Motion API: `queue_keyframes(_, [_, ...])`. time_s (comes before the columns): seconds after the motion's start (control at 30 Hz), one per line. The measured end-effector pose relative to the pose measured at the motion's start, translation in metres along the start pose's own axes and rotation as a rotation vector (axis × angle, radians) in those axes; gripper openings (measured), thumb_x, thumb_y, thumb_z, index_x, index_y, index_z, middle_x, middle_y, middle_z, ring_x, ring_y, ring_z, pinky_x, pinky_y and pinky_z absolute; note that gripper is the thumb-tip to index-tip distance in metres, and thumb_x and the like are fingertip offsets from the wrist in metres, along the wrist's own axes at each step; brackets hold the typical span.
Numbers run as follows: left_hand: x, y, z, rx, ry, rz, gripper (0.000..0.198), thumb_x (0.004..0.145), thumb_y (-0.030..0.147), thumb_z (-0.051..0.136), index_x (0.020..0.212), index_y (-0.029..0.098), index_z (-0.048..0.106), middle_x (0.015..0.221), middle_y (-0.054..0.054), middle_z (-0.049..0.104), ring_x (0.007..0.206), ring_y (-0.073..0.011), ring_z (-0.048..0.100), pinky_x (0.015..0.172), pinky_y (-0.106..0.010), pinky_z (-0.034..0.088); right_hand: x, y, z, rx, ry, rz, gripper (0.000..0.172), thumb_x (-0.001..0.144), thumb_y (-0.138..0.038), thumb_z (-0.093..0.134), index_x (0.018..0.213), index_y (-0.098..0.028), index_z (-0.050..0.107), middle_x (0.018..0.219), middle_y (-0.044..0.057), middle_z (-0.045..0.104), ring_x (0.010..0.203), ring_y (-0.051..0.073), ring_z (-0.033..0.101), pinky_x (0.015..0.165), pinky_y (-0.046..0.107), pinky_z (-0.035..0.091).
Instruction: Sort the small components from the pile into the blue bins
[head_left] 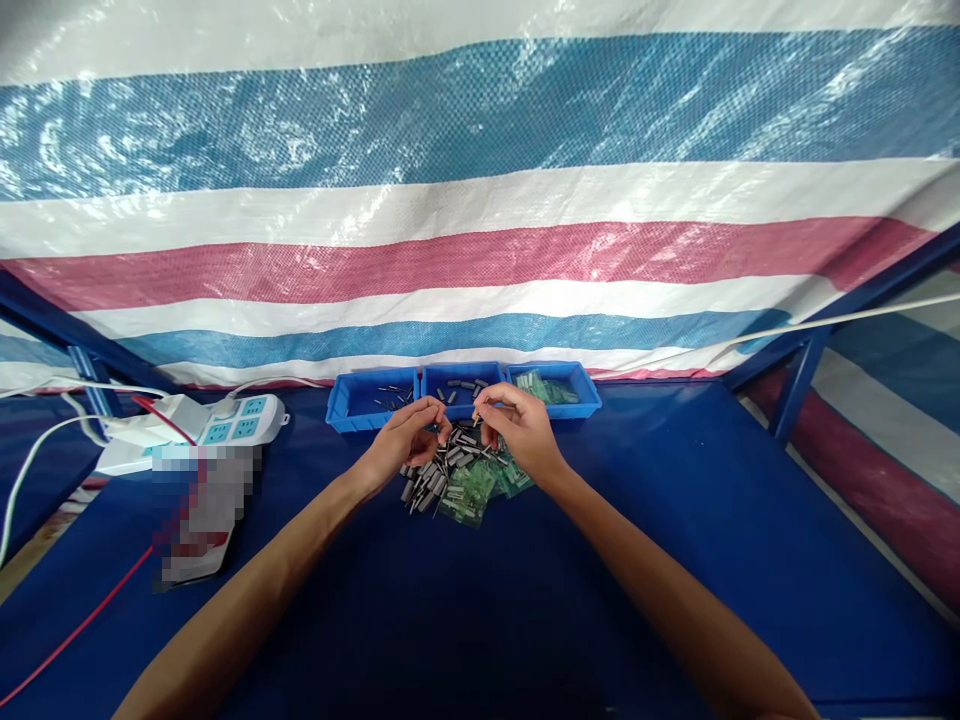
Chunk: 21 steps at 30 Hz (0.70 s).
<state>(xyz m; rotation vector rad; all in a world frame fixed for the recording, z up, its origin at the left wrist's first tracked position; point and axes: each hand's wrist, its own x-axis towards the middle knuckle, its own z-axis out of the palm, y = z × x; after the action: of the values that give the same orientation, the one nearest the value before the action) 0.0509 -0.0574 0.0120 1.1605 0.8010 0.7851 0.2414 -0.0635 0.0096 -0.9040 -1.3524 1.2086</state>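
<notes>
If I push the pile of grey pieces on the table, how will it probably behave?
The pile of grey pieces would probably spread rather than move as one block, because the pieces lie loose and jumbled. Some may roll or swivel, as many look slim and elongated. The shiny green items may get dragged along, since they lie among the pieces.

Ref: pile of grey parts [429,483]. Beyond it, row of three blue bins [358,421]; raised walls block a low pass, entry from above. Behind these, striped sheet [480,260] bars passage. Left hand [409,432] and right hand [521,420] crowd its far edge. Near side: passable blue tabletop [450,610] between forearms [300,540]. Wide right: passable to blue post [799,385]. Far left: power strip [244,425] obstructs.
</notes>
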Motion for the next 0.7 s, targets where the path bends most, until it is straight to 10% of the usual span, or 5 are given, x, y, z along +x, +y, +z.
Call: queue_keyframes(0.7, [0.0004, -0.0006, 0.0004, 0.071, 0.016, 0.019, 0.029, 0.091, 0.044, 0.046, 0.081, 0.017, 0.044, 0.072, 0.002, 0.051, 0.038, -0.0021, 0.036, 0.037, -0.018, 0.018, -0.0007, 0.0052, 0.0014, -0.016, -0.029, 0.031, 0.017, 0.081, -0.035, 0.066, 0.081, -0.018, 0.063, 0.083, 0.003, 0.066, 0.056, 0.015, 0.065, 0.046, 0.024, 0.049])
